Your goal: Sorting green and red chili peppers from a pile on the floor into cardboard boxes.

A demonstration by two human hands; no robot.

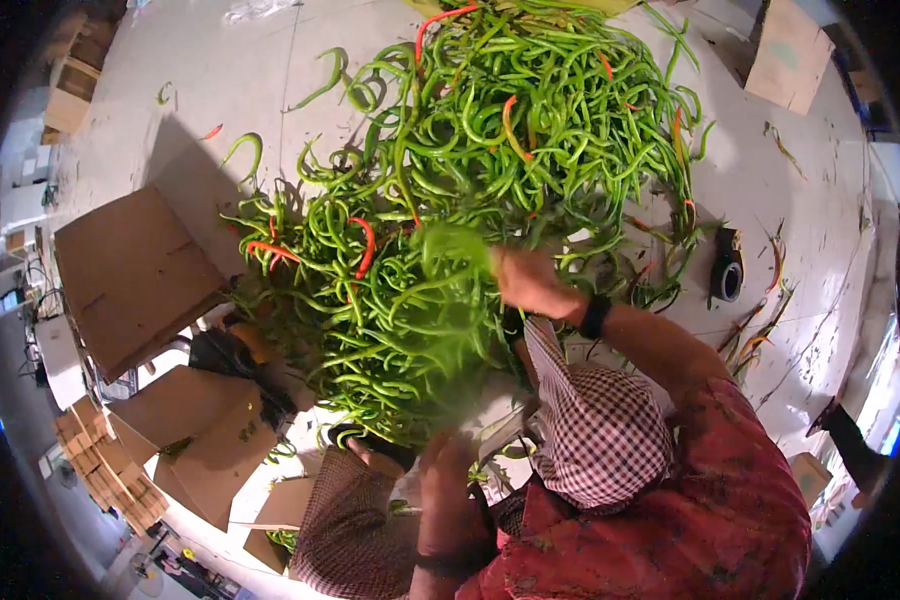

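Observation:
Long curly green chilli peppers, with a few red ones among them, lie heaped on the floor before me. My right hand is over the middle of the heap, its fingers around a blurred bunch of green chillies. At the heap's near edge is my left hand, blurred by motion. Its fingertips are hard to make out, so whether it holds anything is unclear. More chillies between the two hands are smeared by motion. My knees, under checked cloth, flank the left hand.
Open cardboard boxes stand at the left, beside an upright cardboard piece. A roll of black tape lies on the right, near scattered dried chillies. Another cardboard piece stands at the far right.

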